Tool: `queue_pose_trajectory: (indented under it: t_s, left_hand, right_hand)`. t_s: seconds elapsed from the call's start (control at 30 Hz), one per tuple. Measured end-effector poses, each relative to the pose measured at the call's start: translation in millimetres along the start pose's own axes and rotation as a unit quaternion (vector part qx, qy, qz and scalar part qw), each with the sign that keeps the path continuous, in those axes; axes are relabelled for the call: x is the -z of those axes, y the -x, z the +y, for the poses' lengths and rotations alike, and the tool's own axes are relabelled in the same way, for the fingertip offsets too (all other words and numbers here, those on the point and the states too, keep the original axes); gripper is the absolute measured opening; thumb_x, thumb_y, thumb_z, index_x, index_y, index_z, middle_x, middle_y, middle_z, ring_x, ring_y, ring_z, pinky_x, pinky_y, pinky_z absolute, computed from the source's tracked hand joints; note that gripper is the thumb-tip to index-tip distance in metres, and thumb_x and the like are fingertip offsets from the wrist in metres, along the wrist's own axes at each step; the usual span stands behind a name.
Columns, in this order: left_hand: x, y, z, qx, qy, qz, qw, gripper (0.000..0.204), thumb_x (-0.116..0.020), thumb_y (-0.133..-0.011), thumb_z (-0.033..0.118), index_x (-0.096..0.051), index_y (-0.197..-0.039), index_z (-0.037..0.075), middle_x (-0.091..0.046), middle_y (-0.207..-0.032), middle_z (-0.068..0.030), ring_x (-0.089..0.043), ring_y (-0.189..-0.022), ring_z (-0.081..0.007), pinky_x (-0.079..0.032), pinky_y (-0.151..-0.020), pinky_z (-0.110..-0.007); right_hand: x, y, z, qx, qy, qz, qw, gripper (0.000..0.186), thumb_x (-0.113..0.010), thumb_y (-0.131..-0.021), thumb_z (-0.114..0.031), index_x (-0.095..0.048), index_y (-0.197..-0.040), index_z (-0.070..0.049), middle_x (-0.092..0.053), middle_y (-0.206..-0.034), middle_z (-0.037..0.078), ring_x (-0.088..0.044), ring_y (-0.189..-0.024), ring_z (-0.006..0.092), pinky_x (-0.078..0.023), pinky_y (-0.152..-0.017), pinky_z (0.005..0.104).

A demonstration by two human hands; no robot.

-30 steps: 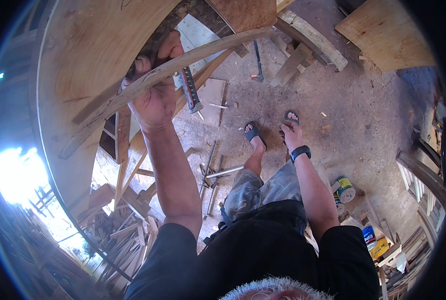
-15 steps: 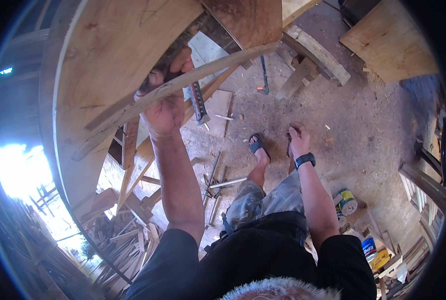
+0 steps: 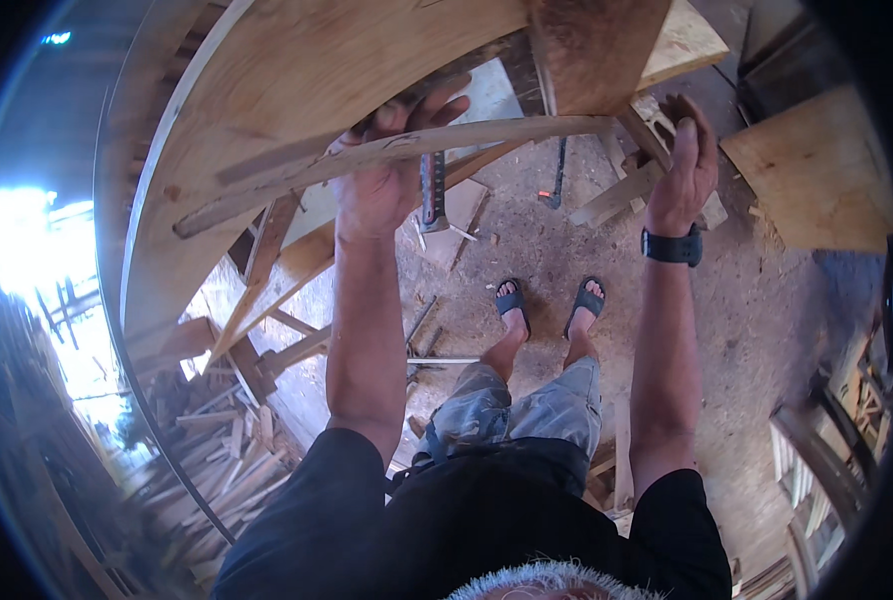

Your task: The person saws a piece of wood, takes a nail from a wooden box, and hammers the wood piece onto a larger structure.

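Observation:
A long, slightly curved wooden strip (image 3: 507, 130) slants above a broad curved wooden panel (image 3: 267, 80). My left hand (image 3: 375, 200) is closed around the strip from beneath, its fingers curling up beyond it; the strip hides part of the palm. Beside that palm hangs a slim hand tool with a black, dotted grip (image 3: 434, 190). Its upper part is hidden, so I cannot tell how it is held. My right hand (image 3: 682, 170), with a dark watch on the wrist, is raised with fingers apart, holding nothing, just right of the strip's far end.
Wooden legs and braces (image 3: 257, 270) stand under the panel at left. Scrap wood (image 3: 237, 450) is heaped at lower left. A dark bar with an orange mark (image 3: 557, 175) lies on the floor beyond my sandalled feet. A wooden board (image 3: 817, 170) stands at right.
My right hand has risen from beside my leg to near the strip's right end, its fingers spreading. The view has shifted; my left hand and the strip have swung slightly away from me.

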State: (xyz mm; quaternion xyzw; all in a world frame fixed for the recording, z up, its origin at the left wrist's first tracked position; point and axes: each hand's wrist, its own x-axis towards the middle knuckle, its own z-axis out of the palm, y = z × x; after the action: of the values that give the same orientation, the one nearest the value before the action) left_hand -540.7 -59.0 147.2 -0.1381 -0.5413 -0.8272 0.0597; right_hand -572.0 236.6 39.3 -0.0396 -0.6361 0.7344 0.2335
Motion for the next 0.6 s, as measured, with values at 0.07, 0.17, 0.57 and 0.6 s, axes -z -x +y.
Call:
queue_pose_trajectory:
  t_s: [0.07, 0.17, 0.57, 0.6]
  left_hand:
    - [1, -1, -2, 0.001, 0.051, 0.004, 0.999, 0.030, -0.070, -0.098, 0.037, -0.068, -0.116, 0.013, -0.070, -0.120, -0.0063, -0.062, -0.126, -0.0463, -0.052, -0.108, -0.058]
    - [4, -2, -3, 0.015, 0.042, -0.019, 0.999, 0.028, -0.068, -0.099, 0.037, -0.068, -0.114, 0.012, -0.070, -0.124, -0.0179, -0.063, -0.124, -0.0451, -0.052, -0.108, -0.056]
    - [15, 3, -14, -0.015, 0.164, 0.016, 0.986, 0.012, -0.065, -0.101, 0.017, -0.064, -0.101, 0.004, -0.072, -0.107, -0.0067, -0.060, -0.125, -0.0530, -0.047, -0.114, -0.064]
    - [15, 5, -14, 0.005, 0.144, 0.037, 0.989, 0.014, -0.066, -0.101, 0.018, -0.064, -0.102, 0.004, -0.072, -0.108, -0.0066, -0.059, -0.125, -0.0534, -0.048, -0.113, -0.064]
  right_hand:
    - [-15, -17, -8, 0.009, -0.009, -0.037, 0.999, 0.047, -0.043, -0.111, -0.035, -0.058, -0.140, 0.000, -0.066, -0.133, 0.017, -0.063, -0.122, 0.0253, -0.049, -0.106, 0.0395]
    - [-33, -28, -12, -0.048, -0.043, -0.098, 0.993, 0.070, -0.027, -0.111, -0.055, -0.055, -0.145, 0.000, -0.061, -0.140, 0.017, -0.057, -0.130, 0.0265, -0.044, -0.110, 0.0410]
    - [-45, -66, -15, -0.152, -0.134, -0.237, 0.950, 0.080, -0.024, -0.108, -0.065, -0.032, -0.160, -0.004, -0.043, -0.159, 0.015, -0.037, -0.148, 0.0267, -0.025, -0.123, 0.0439]
    - [-47, -65, -16, -0.158, -0.127, -0.228, 0.952, 0.084, -0.023, -0.107, -0.067, -0.033, -0.159, -0.002, -0.043, -0.159, 0.017, -0.038, -0.148, 0.0267, -0.025, -0.122, 0.0423]
